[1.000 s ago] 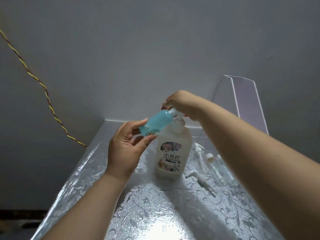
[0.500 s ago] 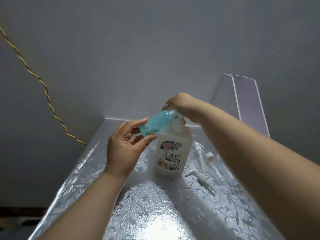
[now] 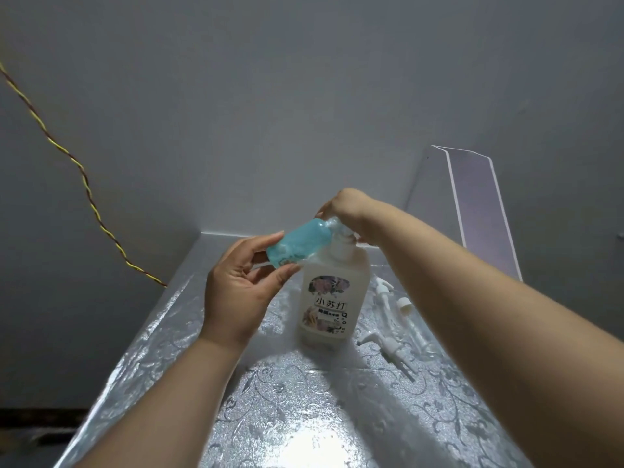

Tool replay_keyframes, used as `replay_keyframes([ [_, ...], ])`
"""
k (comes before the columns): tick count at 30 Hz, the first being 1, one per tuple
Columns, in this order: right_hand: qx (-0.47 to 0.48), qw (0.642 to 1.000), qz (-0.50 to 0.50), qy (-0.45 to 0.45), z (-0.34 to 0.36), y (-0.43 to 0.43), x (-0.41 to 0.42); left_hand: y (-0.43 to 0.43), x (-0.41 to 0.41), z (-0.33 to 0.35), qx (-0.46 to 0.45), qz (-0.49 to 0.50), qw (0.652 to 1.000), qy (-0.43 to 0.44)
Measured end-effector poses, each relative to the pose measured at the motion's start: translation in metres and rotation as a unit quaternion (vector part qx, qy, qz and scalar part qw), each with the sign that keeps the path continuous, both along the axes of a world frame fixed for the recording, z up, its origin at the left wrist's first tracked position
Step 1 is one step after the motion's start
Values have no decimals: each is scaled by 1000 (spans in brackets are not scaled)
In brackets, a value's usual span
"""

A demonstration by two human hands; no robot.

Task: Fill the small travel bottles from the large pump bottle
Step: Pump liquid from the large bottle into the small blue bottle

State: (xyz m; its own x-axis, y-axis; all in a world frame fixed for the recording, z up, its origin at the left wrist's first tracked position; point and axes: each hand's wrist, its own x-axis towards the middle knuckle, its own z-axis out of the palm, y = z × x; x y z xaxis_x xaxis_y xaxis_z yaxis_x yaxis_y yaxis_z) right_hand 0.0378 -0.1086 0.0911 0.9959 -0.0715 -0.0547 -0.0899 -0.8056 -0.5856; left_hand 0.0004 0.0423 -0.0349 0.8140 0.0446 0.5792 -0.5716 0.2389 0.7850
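Head view: little has changed since half a second ago; the right hand (image 3: 347,211) sits slightly lower. Its fingers curl over the head of the pump bottle (image 3: 332,298), which stands on the table (image 3: 304,417). The left hand (image 3: 239,298) pinches the base of the blue small bottle (image 3: 300,244) between thumb and narrowly spread fingers, tilted with its mouth at the spout.

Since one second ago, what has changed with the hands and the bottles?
The right hand has sunk slightly on the pump of the large bottle, seemingly pressing it. Nothing was taken or released. The left hand still holds the tilted blue bottle against the pump; the loose pumps lie unmoved.
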Motion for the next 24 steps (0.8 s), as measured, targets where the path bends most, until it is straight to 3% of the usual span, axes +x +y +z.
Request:
replay_keyframes([
  [10,-61,997,36,-37,21,3,-17,2,-2,3,4,9,1000,-11],
  [24,-68,997,24,-23,11,3,-11,4,0,0,22,36,999,-9],
])
